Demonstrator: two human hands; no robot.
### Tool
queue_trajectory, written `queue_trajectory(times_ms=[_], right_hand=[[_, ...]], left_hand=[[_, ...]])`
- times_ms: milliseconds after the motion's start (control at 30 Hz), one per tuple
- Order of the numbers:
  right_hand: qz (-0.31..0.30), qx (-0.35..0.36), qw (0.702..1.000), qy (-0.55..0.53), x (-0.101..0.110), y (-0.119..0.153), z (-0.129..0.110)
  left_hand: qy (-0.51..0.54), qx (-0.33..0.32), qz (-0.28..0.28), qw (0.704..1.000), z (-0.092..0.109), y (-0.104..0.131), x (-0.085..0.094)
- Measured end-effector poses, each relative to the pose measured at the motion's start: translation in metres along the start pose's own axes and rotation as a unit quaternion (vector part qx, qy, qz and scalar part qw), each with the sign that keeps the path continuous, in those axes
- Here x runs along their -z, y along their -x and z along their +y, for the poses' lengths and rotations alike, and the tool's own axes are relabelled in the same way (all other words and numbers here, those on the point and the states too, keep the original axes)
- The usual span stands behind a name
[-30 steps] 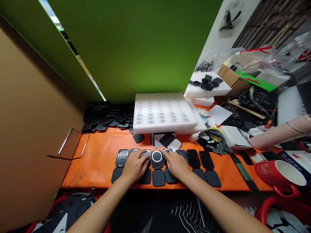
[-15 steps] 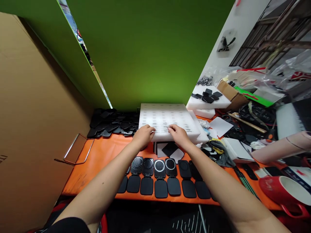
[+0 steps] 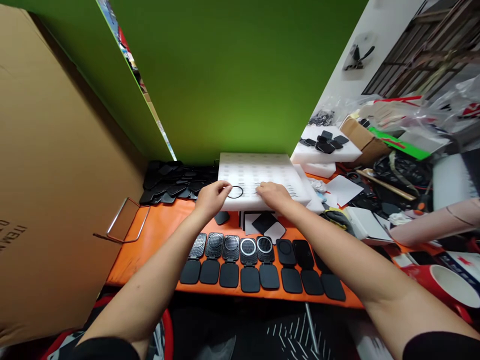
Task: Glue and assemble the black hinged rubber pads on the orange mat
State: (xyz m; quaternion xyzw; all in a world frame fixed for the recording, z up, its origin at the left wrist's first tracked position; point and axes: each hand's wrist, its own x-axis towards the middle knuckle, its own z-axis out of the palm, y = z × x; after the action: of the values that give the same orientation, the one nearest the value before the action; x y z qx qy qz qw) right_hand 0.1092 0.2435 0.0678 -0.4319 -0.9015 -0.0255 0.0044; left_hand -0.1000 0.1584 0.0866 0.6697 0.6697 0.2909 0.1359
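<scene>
A thin dark ring (image 3: 235, 192) is pinched between the thumb and fingertips of my left hand (image 3: 213, 196), at the front left of a white foam block (image 3: 258, 172). My right hand (image 3: 275, 195) has its fingers pressed together on the block's front part, by a row of thin ring edges standing in slots; whatever it grips is too small to tell. Nearer me, black hinged square cases lie unfolded in a row, their lower flaps (image 3: 250, 279) towards the edge. Two show a pale ring (image 3: 248, 246) on a gridded upper half.
Black plates (image 3: 172, 180) are heaped at the back left, near a metal wire frame (image 3: 123, 225) and a cardboard box (image 3: 48, 175). On the right are a red mug (image 3: 435, 282), papers (image 3: 343, 190), tools and a foam slab (image 3: 330, 145) holding black pieces.
My left hand has moved slightly left and up, and a dark ring now shows in its fingertips. My right hand stays at the block's front. The whole view has shifted a little.
</scene>
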Motion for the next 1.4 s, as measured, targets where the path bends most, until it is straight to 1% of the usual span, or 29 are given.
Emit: queue_trajectory(times_ms=[33,67,100,133,167,200,233,267,300,367,433,533,600,667,800,967,1133,1167,1200,1267,1333,1367,1400], right_hand=[[0.008,-0.002,1.000,-0.003,-0.002,0.002,0.001],[0.028,-0.014,0.999,-0.018,-0.004,0.004,0.001],[0.060,-0.037,0.996,-0.048,-0.006,0.008,0.002],[0.100,-0.062,0.989,-0.091,-0.007,0.013,0.001],[0.141,-0.083,0.976,-0.146,-0.007,0.018,-0.001],[0.174,-0.094,0.958,-0.209,-0.007,0.024,-0.005],[0.189,-0.090,0.938,-0.277,-0.007,0.031,-0.011],[0.182,-0.073,0.920,-0.340,-0.007,0.037,-0.019],[0.159,-0.051,0.905,-0.392,-0.009,0.044,-0.028],[0.094,-0.023,0.886,-0.454,-0.015,0.055,-0.049],[0.033,-0.026,0.882,-0.470,-0.026,0.061,-0.069],[-0.042,-0.043,0.886,-0.459,-0.045,0.060,-0.090],[-0.079,-0.049,0.896,-0.433,-0.056,0.055,-0.099],[-0.106,-0.050,0.911,-0.396,-0.063,0.051,-0.105],[-0.128,-0.050,0.939,-0.315,-0.069,0.046,-0.114],[-0.109,-0.021,0.962,-0.250,-0.073,0.044,-0.118],[-0.053,0.002,0.968,-0.247,-0.073,0.050,-0.118],[-0.034,0.021,0.966,-0.256,-0.072,0.053,-0.118],[-0.014,0.056,0.962,-0.265,-0.071,0.057,-0.117],[0.022,0.158,0.947,-0.279,-0.067,0.065,-0.117],[0.040,0.251,0.926,-0.280,-0.063,0.070,-0.118],[0.041,0.275,0.918,-0.282,-0.061,0.071,-0.118],[0.040,0.278,0.916,-0.287,-0.059,0.070,-0.119]], left_hand=[[0.100,0.038,0.014,0.994,-0.005,0.015,0.005],[0.208,0.077,0.019,0.975,-0.011,0.031,0.008],[0.296,0.111,0.009,0.949,-0.017,0.047,0.010],[0.355,0.150,0.001,0.923,-0.023,0.063,0.010],[0.393,0.192,0.005,0.899,-0.030,0.078,0.008],[0.414,0.227,0.017,0.882,-0.036,0.092,0.005],[0.424,0.250,0.033,0.870,-0.042,0.105,0.000],[0.429,0.268,0.049,0.861,-0.047,0.115,-0.005],[0.433,0.280,0.064,0.855,-0.051,0.125,-0.011],[0.444,0.298,0.075,0.842,-0.058,0.141,-0.024],[0.453,0.318,0.055,0.831,-0.061,0.155,-0.035],[0.451,0.336,0.002,0.827,-0.059,0.171,-0.049],[0.448,0.333,-0.014,0.830,-0.056,0.178,-0.056],[0.446,0.328,-0.015,0.832,-0.055,0.180,-0.062],[0.445,0.335,-0.005,0.830,-0.059,0.177,-0.070],[0.450,0.361,0.016,0.817,-0.065,0.174,-0.074],[0.466,0.381,0.047,0.797,-0.067,0.174,-0.069],[0.471,0.384,0.052,0.793,-0.067,0.173,-0.068],[0.476,0.388,0.054,0.787,-0.066,0.172,-0.066],[0.491,0.396,0.048,0.775,-0.064,0.170,-0.063],[0.508,0.404,0.034,0.760,-0.060,0.167,-0.059],[0.517,0.406,0.025,0.753,-0.059,0.167,-0.058],[0.519,0.408,0.016,0.751,-0.058,0.166,-0.056]])
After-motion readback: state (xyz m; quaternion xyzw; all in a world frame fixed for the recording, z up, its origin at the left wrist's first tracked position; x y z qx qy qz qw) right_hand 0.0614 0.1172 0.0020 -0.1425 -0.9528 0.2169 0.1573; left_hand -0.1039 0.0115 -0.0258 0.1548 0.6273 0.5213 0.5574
